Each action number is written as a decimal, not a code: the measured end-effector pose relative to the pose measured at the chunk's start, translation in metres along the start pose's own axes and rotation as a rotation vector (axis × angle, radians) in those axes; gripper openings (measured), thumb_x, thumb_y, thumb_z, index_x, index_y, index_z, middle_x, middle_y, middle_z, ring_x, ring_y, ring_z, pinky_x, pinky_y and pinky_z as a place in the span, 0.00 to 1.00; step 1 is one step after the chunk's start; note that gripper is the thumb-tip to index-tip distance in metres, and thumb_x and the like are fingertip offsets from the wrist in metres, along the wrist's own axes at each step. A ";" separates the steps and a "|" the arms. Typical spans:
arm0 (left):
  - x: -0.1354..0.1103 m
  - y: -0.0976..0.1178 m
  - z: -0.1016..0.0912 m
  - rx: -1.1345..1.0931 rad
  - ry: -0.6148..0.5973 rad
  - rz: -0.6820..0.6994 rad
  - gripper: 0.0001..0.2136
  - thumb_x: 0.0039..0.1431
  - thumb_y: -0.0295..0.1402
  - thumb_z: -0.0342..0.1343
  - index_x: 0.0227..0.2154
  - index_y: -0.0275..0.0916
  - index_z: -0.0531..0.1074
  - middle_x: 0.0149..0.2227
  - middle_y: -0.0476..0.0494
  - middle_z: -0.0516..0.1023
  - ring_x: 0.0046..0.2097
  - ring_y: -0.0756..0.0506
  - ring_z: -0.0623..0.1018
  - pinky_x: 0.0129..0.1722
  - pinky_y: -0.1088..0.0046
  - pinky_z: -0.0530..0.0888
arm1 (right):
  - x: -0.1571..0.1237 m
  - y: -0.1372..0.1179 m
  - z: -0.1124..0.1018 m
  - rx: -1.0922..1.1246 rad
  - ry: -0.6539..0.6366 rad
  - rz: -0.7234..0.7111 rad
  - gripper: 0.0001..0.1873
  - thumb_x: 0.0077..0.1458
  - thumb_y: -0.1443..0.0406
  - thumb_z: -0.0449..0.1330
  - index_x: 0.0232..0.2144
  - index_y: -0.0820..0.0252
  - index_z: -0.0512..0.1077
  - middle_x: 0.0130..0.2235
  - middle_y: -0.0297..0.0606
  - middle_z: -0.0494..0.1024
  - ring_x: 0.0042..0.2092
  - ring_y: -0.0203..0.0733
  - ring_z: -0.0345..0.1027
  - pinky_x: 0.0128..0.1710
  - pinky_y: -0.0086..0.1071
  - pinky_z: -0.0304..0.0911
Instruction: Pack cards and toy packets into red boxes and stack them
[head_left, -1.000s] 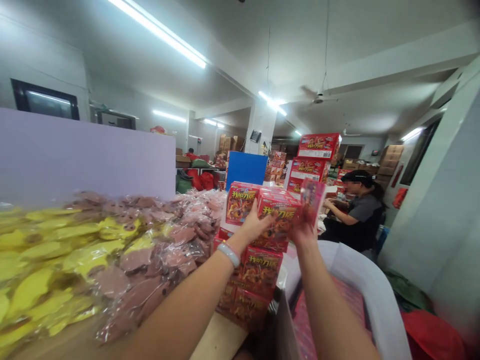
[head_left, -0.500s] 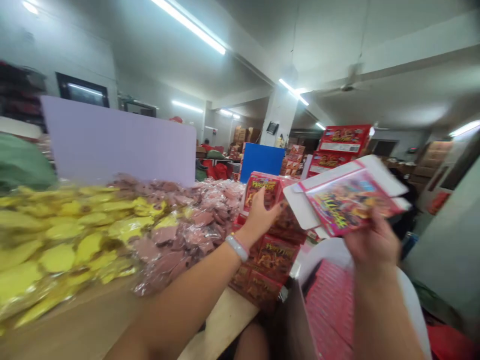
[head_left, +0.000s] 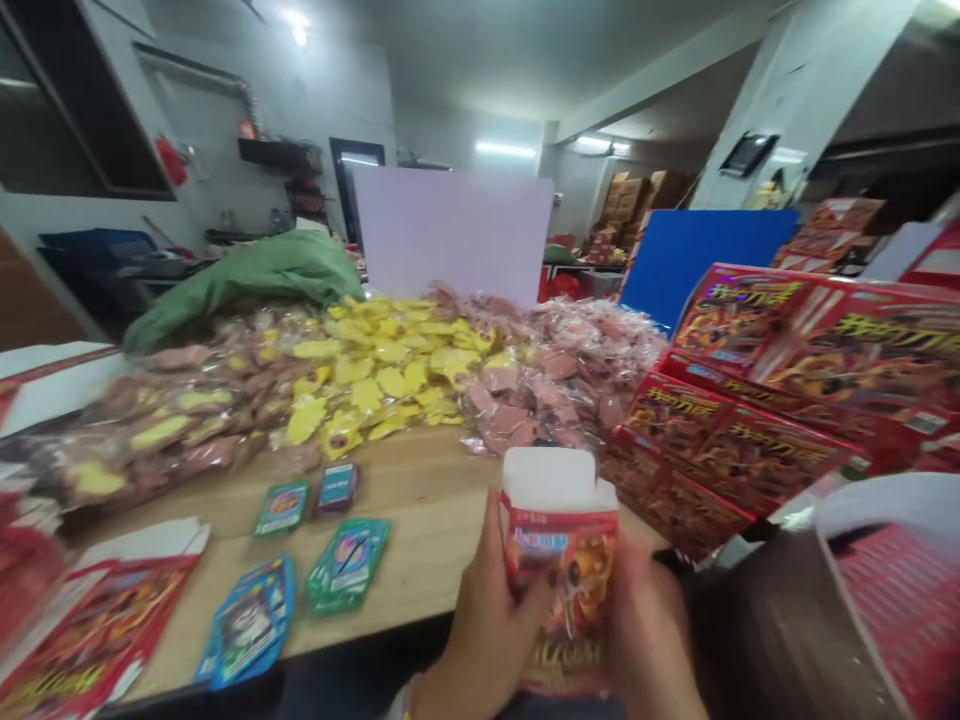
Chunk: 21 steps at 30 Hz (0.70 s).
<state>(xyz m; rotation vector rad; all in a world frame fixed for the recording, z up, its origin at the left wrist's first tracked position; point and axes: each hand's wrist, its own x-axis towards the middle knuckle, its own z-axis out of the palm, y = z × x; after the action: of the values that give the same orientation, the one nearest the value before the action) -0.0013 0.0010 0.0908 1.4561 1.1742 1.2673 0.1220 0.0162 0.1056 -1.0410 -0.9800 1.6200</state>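
Between my two hands is a red printed cardboard box (head_left: 566, 580), held over the table's front edge with its white flaps standing up at the top. My left hand (head_left: 487, 620) wraps around its left side, the thumb lying across the front. On the right side my right hand (head_left: 649, 625) presses against it, blurred by motion. Several small stacks of cards lie on the table to the left: green cards (head_left: 349, 565), blue cards (head_left: 251, 620), a smaller green stack (head_left: 282, 508) and a dark-edged stack (head_left: 336, 488).
Plastic-wrapped yellow pieces (head_left: 390, 370) and pink pieces (head_left: 547, 390) are heaped behind. Stacked red boxes (head_left: 750, 410) stand at right, beside a round bin (head_left: 832, 520) holding pink-red items. A flattened red box (head_left: 105, 620) lies at the left front. A wooden tabletop (head_left: 420, 480) is beneath.
My view has turned left. The box held in my right hand has come down in front of me, its body now squared. My left hand has left the stacked boxes and grips it too.
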 end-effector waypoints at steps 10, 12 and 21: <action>-0.046 -0.033 -0.062 0.256 0.074 -0.099 0.27 0.58 0.37 0.47 0.59 0.40 0.47 0.61 0.37 0.50 0.61 0.39 0.51 0.59 0.57 0.52 | -0.009 0.015 0.048 0.153 -0.060 0.401 0.34 0.50 0.43 0.46 0.42 0.63 0.73 0.37 0.46 0.78 0.44 0.53 0.69 0.45 0.45 0.62; -0.041 -0.036 -0.062 0.196 0.083 -0.154 0.32 0.54 0.39 0.51 0.59 0.38 0.45 0.60 0.35 0.53 0.60 0.38 0.56 0.57 0.57 0.56 | -0.005 0.031 0.048 0.003 0.075 0.291 0.35 0.47 0.41 0.49 0.39 0.63 0.74 0.37 0.45 0.78 0.45 0.54 0.68 0.46 0.42 0.62; -0.016 -0.042 -0.046 0.243 -0.080 -0.110 0.25 0.58 0.33 0.44 0.58 0.40 0.47 0.56 0.36 0.60 0.56 0.39 0.63 0.54 0.58 0.61 | 0.018 0.050 0.012 0.012 0.216 0.213 0.32 0.46 0.42 0.51 0.40 0.60 0.74 0.39 0.43 0.78 0.48 0.51 0.67 0.47 0.41 0.63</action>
<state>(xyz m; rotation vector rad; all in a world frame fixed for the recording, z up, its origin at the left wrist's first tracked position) -0.0522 -0.0060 0.0519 1.5780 1.3713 1.0098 0.0929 0.0196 0.0595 -1.3182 -0.7345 1.6391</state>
